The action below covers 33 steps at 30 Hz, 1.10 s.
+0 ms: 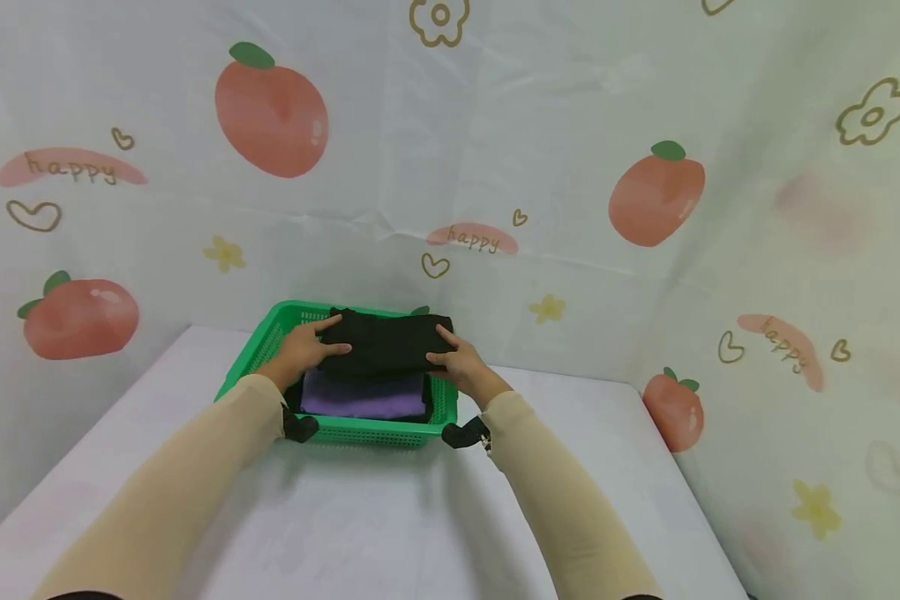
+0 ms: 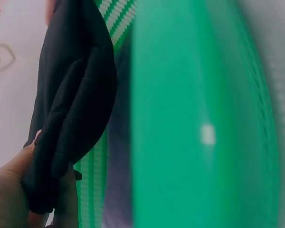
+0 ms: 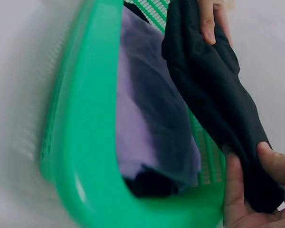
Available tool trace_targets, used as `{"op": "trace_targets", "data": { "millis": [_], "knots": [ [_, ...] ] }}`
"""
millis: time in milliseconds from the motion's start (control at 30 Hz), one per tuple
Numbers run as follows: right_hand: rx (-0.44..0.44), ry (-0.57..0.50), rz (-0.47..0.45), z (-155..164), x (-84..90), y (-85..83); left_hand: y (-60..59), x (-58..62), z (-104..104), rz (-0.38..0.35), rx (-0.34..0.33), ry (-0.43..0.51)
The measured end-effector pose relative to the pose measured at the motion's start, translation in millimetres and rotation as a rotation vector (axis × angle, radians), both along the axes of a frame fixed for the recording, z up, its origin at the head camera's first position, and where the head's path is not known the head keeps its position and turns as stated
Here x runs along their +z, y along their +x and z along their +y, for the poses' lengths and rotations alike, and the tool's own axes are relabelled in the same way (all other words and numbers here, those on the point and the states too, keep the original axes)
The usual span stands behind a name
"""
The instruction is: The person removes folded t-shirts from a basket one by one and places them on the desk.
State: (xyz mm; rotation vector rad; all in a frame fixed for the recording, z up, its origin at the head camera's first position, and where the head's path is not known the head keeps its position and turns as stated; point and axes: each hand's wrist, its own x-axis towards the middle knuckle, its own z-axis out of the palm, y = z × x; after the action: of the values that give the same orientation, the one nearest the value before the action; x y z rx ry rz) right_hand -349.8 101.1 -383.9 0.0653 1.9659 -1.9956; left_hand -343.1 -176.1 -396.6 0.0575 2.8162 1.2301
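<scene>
Both hands on the black cloth over the basket

Left hand (image 1: pixel 300 350) and right hand (image 1: pixel 461 362) pinch the folded black cloth (image 1: pixel 386 343) above the green basket (image 1: pixel 367 429); "happy" repeats on the backdrop (image 1: pixel 471 237) behind, white table (image 1: pixel 390 533) beneath.

Bench (image 1: pixel 360 533): white, smooth surface running up to the wall corner.
Backdrop (image 1: pixel 540 125): pale cloth hung on both walls, creased, printed with red-orange fruits with green leaves, outlined hearts, yellow and outlined flowers, and pink patches reading "happy".
Sleeves (image 1: pixel 562 492): beige, long, with small black clips at the cuffs.
</scene>
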Motion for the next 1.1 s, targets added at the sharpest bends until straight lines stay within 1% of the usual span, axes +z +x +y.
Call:
{"op": "trace_targets", "data": {
  "millis": [100, 267, 367, 567, 667, 867, 967, 1100],
  "knots": [
    [-0.002, -0.015, 0.010, 14, 0.4, 0.7, -2.3, 1.7, 13, 0.000, -0.004, 0.034],
    [-0.003, -0.038, 0.022, 41, -1.4, 1.9, -5.5, 3.7, 35, 0.015, -0.016, 0.059],
    [-0.003, -0.047, 0.013, 56, -4.0, 2.4, -7.0, 2.9, 47, 0.022, -0.025, 0.055],
    [0.005, -0.066, 0.001, 79, -8.7, 4.8, -9.8, 0.5, 66, 0.016, -0.047, 0.078],
    [-0.005, -0.067, -0.002, 87, -8.7, 6.6, -11.9, -1.4, 73, 0.021, -0.091, 0.097],
    [-0.024, -0.079, -0.006, 103, -10.1, 10.0, -15.0, -3.1, 88, 0.039, -0.203, 0.141],
    [-0.023, -0.082, -0.006, 112, -11.9, 11.0, -16.6, -3.6, 95, 0.042, -0.247, 0.145],
    [0.000, -0.072, 0.003, 122, -12.9, 12.8, -18.8, -5.1, 102, 0.009, -0.302, 0.159]
  ]
}}
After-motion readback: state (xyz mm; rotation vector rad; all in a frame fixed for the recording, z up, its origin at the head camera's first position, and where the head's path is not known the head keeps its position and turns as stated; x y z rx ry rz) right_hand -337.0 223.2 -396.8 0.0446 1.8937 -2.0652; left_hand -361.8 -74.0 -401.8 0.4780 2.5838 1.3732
